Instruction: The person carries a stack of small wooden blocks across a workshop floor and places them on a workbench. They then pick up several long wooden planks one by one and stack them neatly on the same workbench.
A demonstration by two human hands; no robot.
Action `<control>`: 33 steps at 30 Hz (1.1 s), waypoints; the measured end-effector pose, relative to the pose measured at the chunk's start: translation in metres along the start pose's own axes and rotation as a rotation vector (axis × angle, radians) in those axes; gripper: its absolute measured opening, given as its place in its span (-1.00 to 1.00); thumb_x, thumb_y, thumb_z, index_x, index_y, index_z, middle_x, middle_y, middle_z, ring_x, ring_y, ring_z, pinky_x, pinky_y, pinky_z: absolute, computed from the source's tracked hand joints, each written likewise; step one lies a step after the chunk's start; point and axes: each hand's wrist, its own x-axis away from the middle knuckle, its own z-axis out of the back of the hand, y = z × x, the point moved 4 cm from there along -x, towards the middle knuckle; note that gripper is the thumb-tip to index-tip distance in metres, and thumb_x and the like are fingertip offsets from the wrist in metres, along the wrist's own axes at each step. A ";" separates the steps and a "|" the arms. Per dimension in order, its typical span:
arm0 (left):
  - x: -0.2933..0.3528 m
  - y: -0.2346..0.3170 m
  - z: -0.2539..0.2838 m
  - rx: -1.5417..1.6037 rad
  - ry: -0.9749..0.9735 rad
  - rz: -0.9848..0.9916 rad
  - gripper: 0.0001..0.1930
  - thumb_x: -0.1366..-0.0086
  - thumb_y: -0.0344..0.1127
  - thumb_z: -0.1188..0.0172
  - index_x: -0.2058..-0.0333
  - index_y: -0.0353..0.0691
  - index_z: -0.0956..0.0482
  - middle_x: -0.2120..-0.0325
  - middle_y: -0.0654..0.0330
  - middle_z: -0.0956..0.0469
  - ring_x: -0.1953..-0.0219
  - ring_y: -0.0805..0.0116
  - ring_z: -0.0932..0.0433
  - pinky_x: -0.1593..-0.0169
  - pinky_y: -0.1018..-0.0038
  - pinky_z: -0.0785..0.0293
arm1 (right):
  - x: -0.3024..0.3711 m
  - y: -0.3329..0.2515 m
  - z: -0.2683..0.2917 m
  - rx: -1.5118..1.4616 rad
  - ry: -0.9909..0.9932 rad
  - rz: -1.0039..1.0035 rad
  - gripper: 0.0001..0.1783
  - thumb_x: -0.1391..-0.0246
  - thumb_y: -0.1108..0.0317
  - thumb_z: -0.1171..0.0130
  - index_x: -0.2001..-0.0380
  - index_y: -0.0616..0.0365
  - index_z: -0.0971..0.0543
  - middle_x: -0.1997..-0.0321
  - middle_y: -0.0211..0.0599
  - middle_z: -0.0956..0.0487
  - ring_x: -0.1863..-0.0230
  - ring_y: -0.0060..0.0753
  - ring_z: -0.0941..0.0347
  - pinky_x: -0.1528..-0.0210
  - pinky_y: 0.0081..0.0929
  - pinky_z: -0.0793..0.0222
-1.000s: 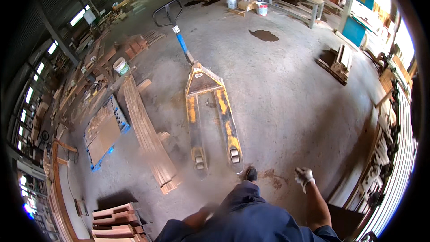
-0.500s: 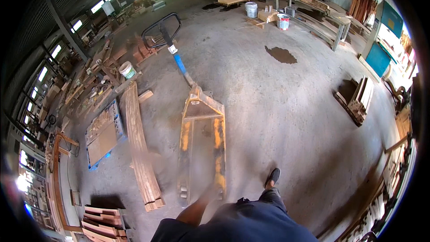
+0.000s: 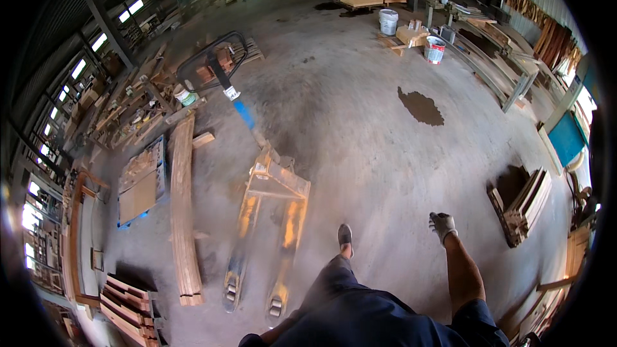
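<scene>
My right hand (image 3: 442, 225), in a pale work glove, hangs out over the concrete floor with nothing in it, its fingers loosely curled and a little apart. Only a bit of my left arm shows at the lower edge; the left hand is hidden. To my left stands a worn yellow pallet jack (image 3: 277, 177) with a blue shaft and a black loop handle, its two forks pointing back toward me. No hand touches it. My foot in a dark shoe (image 3: 345, 234) is stepping forward.
Long boards (image 3: 183, 212) and a blue-edged pallet (image 3: 143, 183) lie left of the jack. Stacked timber (image 3: 125, 311) sits at near left, another bundle (image 3: 527, 205) at right. Buckets (image 3: 434, 50) and a workbench (image 3: 495, 58) stand far right. A dark stain (image 3: 421, 106) marks the floor.
I have stepped forward and turned rightward, so the pallet jack sits further left in view. My right hand has come into sight; the left forearm has mostly dropped out.
</scene>
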 end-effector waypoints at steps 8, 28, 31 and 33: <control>-0.159 0.054 0.176 0.008 0.023 -0.157 -0.65 -0.49 -0.03 0.00 0.00 0.09 -0.75 0.09 0.09 -0.76 -0.07 0.08 -0.71 -0.08 0.12 -0.62 | -0.213 0.118 0.016 0.734 -0.169 -0.052 -0.47 -0.28 -0.26 -0.19 0.31 -0.01 -0.76 0.37 -0.27 -0.76 0.33 -0.23 -0.68 0.20 -0.12 -0.56; -0.412 0.116 0.659 -0.297 0.106 -0.039 -0.58 -0.51 -0.07 -0.01 -0.22 0.00 -0.59 -0.23 0.23 -0.62 -0.21 0.25 -0.61 -0.26 0.22 -0.50 | -0.544 -0.210 -0.126 0.502 -0.461 -0.406 -0.43 -0.47 -0.15 -0.01 0.36 0.03 -0.76 0.42 -0.33 -0.73 0.35 -0.31 -0.64 0.17 -0.12 -0.55; -0.414 0.143 0.707 -0.237 0.056 -0.070 -0.61 -0.50 -0.07 -0.05 -0.16 0.00 -0.65 -0.17 0.23 -0.67 -0.15 0.24 -0.66 -0.20 0.22 -0.55 | -0.703 -0.330 -0.165 1.012 -0.525 -0.028 -0.42 -0.49 -0.16 0.15 0.23 -0.04 -0.74 0.28 -0.16 -0.76 0.19 -0.18 -0.68 0.16 -0.03 -0.47; -0.440 0.147 0.756 -0.073 0.131 0.071 -0.61 -0.48 -0.07 -0.06 -0.16 -0.01 -0.65 -0.17 0.22 -0.68 -0.15 0.22 -0.66 -0.19 0.21 -0.55 | -0.805 -0.473 -0.229 1.493 -0.478 0.545 -0.43 -0.50 -0.12 0.20 0.04 -0.08 -0.75 0.08 -0.12 -0.77 -0.01 0.04 -0.69 0.02 0.09 -0.47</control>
